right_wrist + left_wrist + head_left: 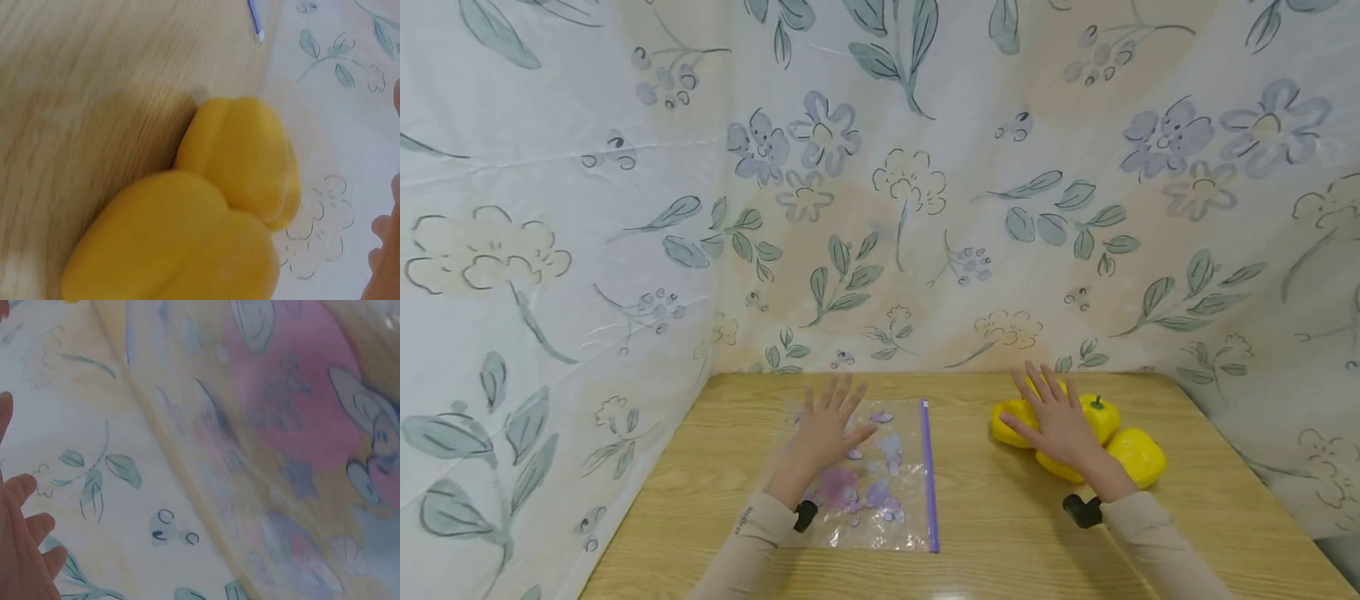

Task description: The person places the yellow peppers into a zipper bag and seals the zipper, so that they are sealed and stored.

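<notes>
Peppers (1138, 458), plump, yellow, at least four, and one flat clear-plastic bag (880, 477) are lying under two splayed, empty grips (822, 440) (1063, 429); the right-wrist view is showing two.

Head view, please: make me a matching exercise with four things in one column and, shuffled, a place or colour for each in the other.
Things:
1. left hand
2. clear bag
3. right hand
4. peppers

Places or colours:
A. yellow, one showing a green stem
B. spread out over the peppers
C. see-through, with a purple strip along one edge
D. spread out over the bag

Pairs: 1-D, 2-C, 3-B, 4-A
</notes>
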Available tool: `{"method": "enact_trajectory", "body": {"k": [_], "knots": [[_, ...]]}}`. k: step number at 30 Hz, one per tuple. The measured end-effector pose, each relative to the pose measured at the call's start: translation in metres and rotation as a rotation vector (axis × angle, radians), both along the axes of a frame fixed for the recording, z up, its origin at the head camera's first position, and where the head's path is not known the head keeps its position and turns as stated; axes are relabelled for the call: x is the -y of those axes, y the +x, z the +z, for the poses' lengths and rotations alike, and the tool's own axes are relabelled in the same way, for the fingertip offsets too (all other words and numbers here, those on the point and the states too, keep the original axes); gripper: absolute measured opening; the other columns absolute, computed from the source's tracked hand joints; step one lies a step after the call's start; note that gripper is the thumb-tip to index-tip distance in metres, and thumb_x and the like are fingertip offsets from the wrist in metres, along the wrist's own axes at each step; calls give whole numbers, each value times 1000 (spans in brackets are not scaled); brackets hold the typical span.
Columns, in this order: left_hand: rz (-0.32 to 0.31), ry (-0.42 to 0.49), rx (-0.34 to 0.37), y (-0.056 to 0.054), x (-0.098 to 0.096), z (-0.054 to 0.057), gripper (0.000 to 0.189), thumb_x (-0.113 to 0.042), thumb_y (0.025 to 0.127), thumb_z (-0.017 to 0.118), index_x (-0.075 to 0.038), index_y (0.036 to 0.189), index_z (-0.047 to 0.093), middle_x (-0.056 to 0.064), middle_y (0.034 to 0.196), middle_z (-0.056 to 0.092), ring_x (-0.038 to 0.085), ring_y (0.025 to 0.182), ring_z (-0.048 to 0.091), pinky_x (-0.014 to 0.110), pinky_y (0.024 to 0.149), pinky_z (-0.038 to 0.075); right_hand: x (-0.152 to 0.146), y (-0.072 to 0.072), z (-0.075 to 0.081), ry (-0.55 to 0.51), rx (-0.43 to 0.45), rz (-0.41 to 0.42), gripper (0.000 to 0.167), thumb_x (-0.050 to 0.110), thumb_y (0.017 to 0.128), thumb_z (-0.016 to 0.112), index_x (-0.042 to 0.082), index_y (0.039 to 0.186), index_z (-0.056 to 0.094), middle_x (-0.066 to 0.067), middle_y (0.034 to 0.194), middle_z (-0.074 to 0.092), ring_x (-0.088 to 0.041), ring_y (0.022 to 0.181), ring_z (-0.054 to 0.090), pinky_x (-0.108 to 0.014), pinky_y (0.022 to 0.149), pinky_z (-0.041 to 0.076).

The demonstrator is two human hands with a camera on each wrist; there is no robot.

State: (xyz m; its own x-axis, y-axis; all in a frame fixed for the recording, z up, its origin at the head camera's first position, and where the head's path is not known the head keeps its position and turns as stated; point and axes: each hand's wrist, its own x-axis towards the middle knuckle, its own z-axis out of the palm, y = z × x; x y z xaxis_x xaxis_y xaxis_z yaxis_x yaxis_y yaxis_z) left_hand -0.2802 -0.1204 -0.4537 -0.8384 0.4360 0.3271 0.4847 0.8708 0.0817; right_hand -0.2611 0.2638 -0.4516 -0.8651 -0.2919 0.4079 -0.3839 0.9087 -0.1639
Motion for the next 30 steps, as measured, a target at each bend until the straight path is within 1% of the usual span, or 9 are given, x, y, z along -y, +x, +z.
{"method": "enact_trajectory", "body": {"k": [4, 7, 11, 16, 19, 22, 27, 30], "knots": [[-18, -12, -22, 3, -5, -4, 72, -57, 89, 47, -17, 146, 28, 10, 154, 17, 33, 142, 10, 64, 108, 2, 8, 3, -3, -11, 12, 14, 78, 53, 89, 52, 18, 150, 17, -15, 154, 13, -31, 143, 1, -61, 109, -2], [-32, -20, -31, 4, -8, -8, 72, -57, 89, 46, -17, 146, 30, 11, 153, 19, 34, 141, 11, 65, 107, 1, 15, 4, -6, -20, 27, 25, 77, 53, 89, 52, 18, 149, 20, -15, 154, 14, -30, 143, 2, -59, 110, -3], [-23, -55, -11, 8, -13, -10, 72, -62, 88, 42, -22, 147, 27, 7, 154, 16, 32, 142, 9, 63, 108, -1, 24, 6, -11, -29, 40, 52, 76, 53, 89, 52, 17, 149, 22, -15, 154, 15, -32, 142, 4, -57, 111, -6], [-34, -54, 33, 12, -19, -14, 73, -63, 88, 42, -24, 147, 25, 5, 155, 13, 30, 142, 7, 63, 107, -4, 36, 12, -17, -47, 72, 86, 76, 51, 88, 55, 15, 148, 25, -15, 153, 16, -35, 142, 5, -56, 111, -7], [-54, -23, 64, 16, -23, -16, 73, -61, 88, 44, -23, 147, 26, 6, 155, 13, 31, 142, 7, 63, 107, -5, 42, 17, -20, -66, 118, 95, 77, 51, 87, 57, 16, 148, 25, -14, 154, 14, -34, 142, 4, -56, 111, -6], [-69, 6, 78, 19, -27, -19, 72, -60, 87, 47, -25, 147, 25, 7, 154, 14, 31, 142, 6, 64, 107, -4, 48, 21, -22, -67, 146, 109, 79, 53, 85, 58, 17, 148, 25, -14, 154, 15, -34, 142, 4, -59, 111, 0], [-105, 60, 94, 22, -35, -23, 71, -58, 87, 51, -27, 146, 28, 8, 154, 15, 32, 142, 5, 66, 106, -3, 56, 25, -26, -55, 153, 142, 79, 55, 84, 58, 14, 146, 30, -15, 152, 18, -37, 141, 8, -61, 109, 6], [-113, 68, 112, 24, -39, -27, 71, -60, 87, 49, -27, 146, 29, 7, 154, 15, 32, 142, 6, 67, 106, 0, 60, 26, -29, -72, 158, 163, 78, 50, 84, 62, 12, 145, 33, -16, 151, 21, -39, 139, 12, -62, 108, 8]]}}
